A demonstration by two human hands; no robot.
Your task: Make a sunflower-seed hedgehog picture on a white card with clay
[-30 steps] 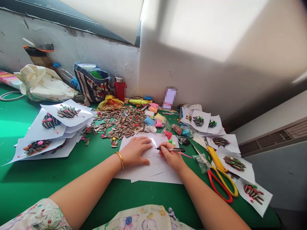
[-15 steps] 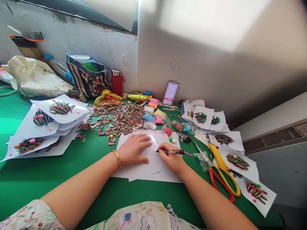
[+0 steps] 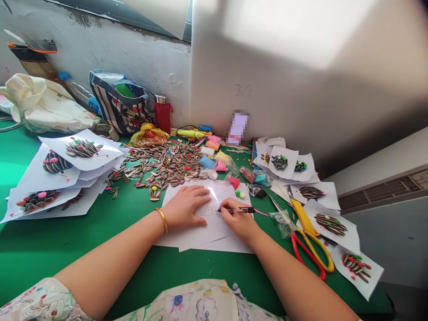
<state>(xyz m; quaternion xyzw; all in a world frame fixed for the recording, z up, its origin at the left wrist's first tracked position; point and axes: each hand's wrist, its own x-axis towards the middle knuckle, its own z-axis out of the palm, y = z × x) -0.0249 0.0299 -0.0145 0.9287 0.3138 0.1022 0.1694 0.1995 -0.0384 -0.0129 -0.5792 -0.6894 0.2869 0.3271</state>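
Observation:
My right hand (image 3: 238,218) is closed around a black pen (image 3: 245,209), its tip on a white sheet of paper (image 3: 214,232). A small line drawing (image 3: 209,209) shows on the sheet between my hands. My left hand (image 3: 187,206) lies flat on the paper's left side with its fingers spread and holds nothing. More sheets lie under the top one. Just beyond the paper spreads a heap of striped sunflower seeds (image 3: 177,165). Small packs of coloured clay, among them a blue pack (image 3: 207,162) and a red one (image 3: 234,182), lie past the sheet.
Sheets with seed-and-clay figures lie in a left stack (image 3: 90,171) and along the right (image 3: 336,223). Scissors (image 3: 310,249) and a yellow cutter (image 3: 304,217) rest right of my hand. A red flask (image 3: 162,117), a striped bag (image 3: 117,104) and a phone (image 3: 238,128) stand behind.
The pen has shifted very slightly on the paper, and the drawing shows a little more line. My left hand stays in place. The whole view has moved a touch.

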